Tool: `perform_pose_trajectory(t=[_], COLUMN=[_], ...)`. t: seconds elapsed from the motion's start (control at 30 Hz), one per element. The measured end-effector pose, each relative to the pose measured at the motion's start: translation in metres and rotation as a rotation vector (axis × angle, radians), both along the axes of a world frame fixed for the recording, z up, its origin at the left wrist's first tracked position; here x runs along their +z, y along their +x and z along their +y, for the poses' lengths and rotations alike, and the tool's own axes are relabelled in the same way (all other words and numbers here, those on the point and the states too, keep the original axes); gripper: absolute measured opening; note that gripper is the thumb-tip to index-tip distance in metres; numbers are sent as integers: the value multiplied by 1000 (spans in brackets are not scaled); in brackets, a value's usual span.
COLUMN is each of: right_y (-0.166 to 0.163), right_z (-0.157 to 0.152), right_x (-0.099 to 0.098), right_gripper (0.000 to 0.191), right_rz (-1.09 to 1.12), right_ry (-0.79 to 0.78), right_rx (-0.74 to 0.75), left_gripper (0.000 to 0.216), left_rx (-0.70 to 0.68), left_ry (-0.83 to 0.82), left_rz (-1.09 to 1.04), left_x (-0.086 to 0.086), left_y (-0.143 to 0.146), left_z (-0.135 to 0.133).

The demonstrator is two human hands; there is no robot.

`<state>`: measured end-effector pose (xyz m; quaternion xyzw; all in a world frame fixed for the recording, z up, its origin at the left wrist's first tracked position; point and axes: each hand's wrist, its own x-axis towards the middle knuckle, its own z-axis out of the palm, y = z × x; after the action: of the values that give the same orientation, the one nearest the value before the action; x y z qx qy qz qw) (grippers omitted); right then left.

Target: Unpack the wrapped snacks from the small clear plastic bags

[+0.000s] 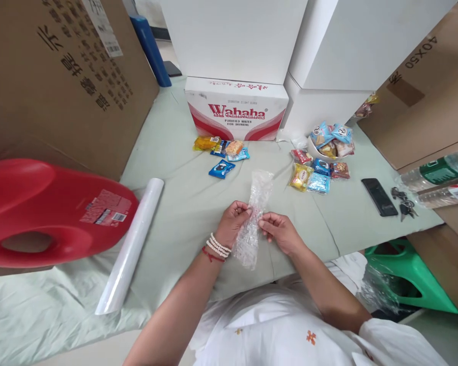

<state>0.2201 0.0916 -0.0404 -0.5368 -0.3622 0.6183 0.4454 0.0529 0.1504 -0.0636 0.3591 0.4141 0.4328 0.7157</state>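
Observation:
A crumpled clear plastic bag (254, 213) hangs lengthwise between my hands above the pale green tablecloth (183, 203). My left hand (232, 222), with bead bracelets at the wrist, pinches the bag's left edge. On the opposite edge, at about the same height, my right hand (280, 231) pinches it too. A roll of clear plastic bags (132, 246) lies to the left of my hands.
Small snack packets (223, 152) lie by a Wahaha water carton (236, 114); more snacks (318, 175) surround a white bowl (320, 152). A black phone (379, 196), keys (403, 203) and water bottles (438, 173) lie right. A red stool (49, 213) stands left, a green stool (408, 274) lower right. Cardboard boxes flank the table.

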Motion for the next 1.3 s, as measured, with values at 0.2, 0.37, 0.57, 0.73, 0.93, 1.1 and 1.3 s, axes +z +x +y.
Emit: perform_pose_trajectory(t=[0.2, 0.37, 0.57, 0.73, 0.93, 1.1, 1.3], right_y=[-4, -1, 6, 22, 25, 21, 18], right_z=[8, 9, 10, 6, 3, 13, 29], right_x=[4, 8, 7, 11, 13, 10, 7], right_gripper=[39, 31, 34, 35, 39, 48, 44], right_rz=[-223, -424, -227, 11, 220, 75, -10], right_ry=[115, 272, 170, 122, 13, 15, 62], right_rx=[-64, 40, -84, -205, -162, -201, -436], left_gripper=[23, 29, 37, 43, 46, 45, 45], left_rx=[271, -18, 126, 139, 40, -20, -16], left_ry=[379, 334, 121, -44, -130, -88, -85], left_rz=[315, 321, 18, -156, -304, -308, -313], left_x=[8, 10, 3, 11, 20, 18, 16], left_y=[-3, -1, -2, -8, -7, -3, -3], left_z=[-9, -12, -5, -1, -3, -9, -9])
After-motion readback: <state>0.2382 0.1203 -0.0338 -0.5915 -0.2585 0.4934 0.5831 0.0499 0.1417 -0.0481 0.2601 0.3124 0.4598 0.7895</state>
